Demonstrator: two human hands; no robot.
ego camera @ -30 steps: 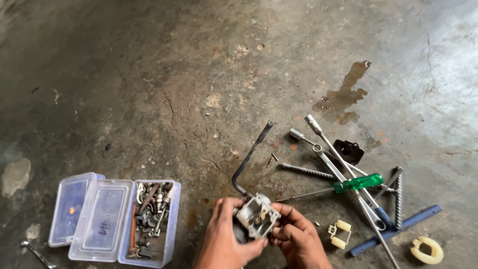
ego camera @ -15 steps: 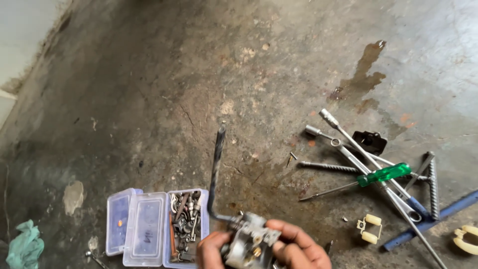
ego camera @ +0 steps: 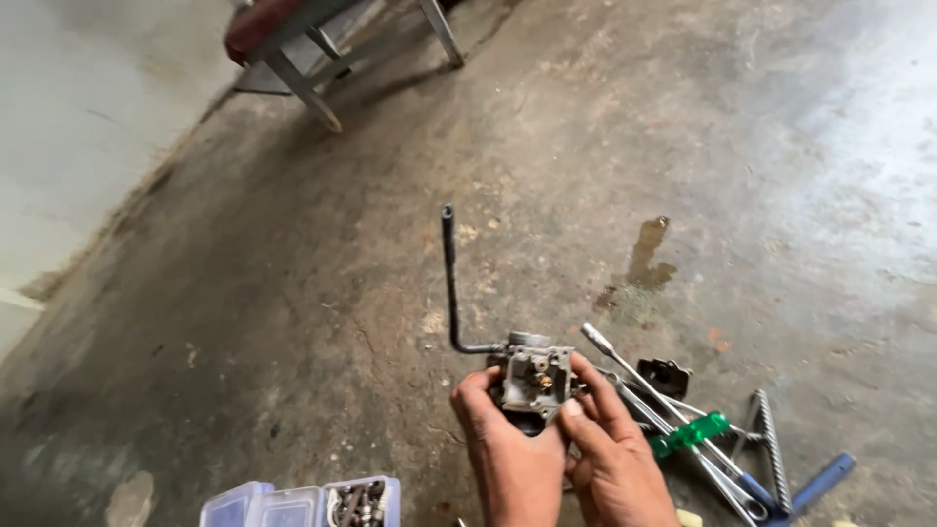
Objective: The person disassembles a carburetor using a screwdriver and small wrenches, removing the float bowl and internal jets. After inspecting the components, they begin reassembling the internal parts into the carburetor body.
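Got both hands, left hand [ego camera: 503,444] and right hand [ego camera: 610,459], clamped on the carburetor [ego camera: 532,381], inspecting its open underside. Next I'd probably need the green screwdriver [ego camera: 688,434].

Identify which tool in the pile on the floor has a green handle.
The screwdriver, lying across the pile just right of the right hand. Its translucent green handle sets it apart from the bare metal wrenches and the blue-handled tool.

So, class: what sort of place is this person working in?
Probably an informal repair workshop: stained bare concrete floor, hand tools scattered on it, and both hands holding a small metal engine part.
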